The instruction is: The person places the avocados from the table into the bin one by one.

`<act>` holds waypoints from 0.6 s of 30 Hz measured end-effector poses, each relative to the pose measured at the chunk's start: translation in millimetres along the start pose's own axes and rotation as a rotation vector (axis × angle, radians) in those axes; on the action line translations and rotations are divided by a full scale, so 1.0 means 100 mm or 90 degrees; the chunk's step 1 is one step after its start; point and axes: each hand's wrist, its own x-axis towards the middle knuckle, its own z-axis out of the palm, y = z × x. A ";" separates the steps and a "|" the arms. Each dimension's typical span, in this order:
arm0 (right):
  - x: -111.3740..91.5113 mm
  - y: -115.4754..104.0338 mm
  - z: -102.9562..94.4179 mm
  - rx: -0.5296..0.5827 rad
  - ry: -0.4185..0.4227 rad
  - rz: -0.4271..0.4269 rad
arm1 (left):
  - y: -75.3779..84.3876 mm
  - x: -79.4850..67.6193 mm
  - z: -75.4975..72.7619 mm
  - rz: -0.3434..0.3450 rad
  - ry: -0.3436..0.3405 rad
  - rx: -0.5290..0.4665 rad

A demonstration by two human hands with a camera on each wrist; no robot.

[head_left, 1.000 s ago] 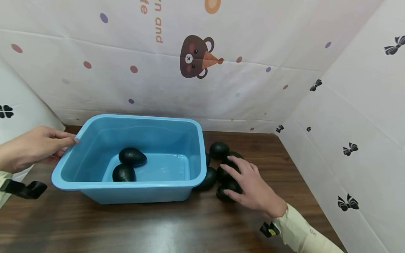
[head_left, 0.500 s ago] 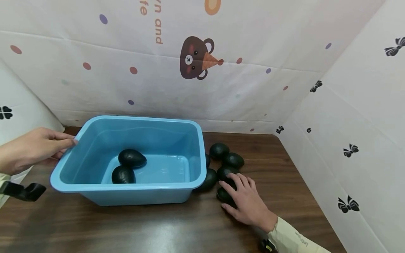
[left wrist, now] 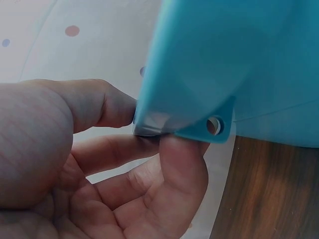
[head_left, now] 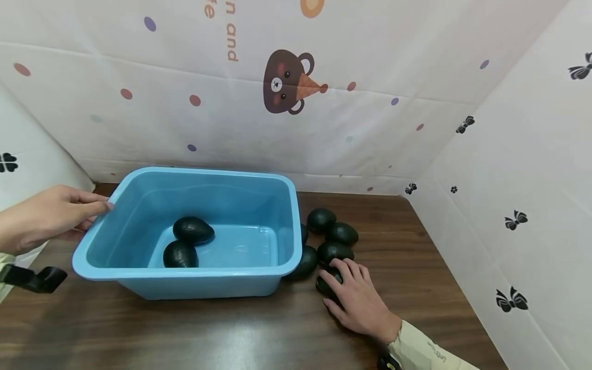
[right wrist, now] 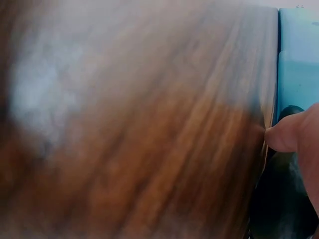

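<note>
A light-blue plastic basin (head_left: pixel 194 273) stands on the table, with two dark green avocados (head_left: pixel 193 230) on its floor. At its left end my left hand (head_left: pixel 60 213) pinches the rim; the left wrist view has the thumb (left wrist: pixel 102 104) against the rim's side and fingers beneath, near a small hole. To the right of the basin lies a loose cluster of avocados (head_left: pixel 335 252). My right hand (head_left: pixel 358 303) grips the nearest avocado (head_left: pixel 327 285) of that cluster, fingers curled over its top. In the right wrist view the thumb (right wrist: pixel 289 133) lies against that dark avocado (right wrist: pixel 281 199).
The wooden table (head_left: pixel 208 334) reaches back to a white printed sheet (head_left: pixel 370 51) with a bear picture. A second patterned sheet (head_left: pixel 532 169) rises along the right side. One avocado is partly hidden behind the basin's right rim.
My right hand has drawn back from over the middle of the cluster toward the nearest avocado, and its fingers have closed in on it. The left hand and basin stay nearly in place.
</note>
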 end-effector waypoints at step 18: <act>0.00 0.01 -0.02 0.014 0.028 -0.035 | 0.04 -0.03 0.00 -0.004 0.002 -0.005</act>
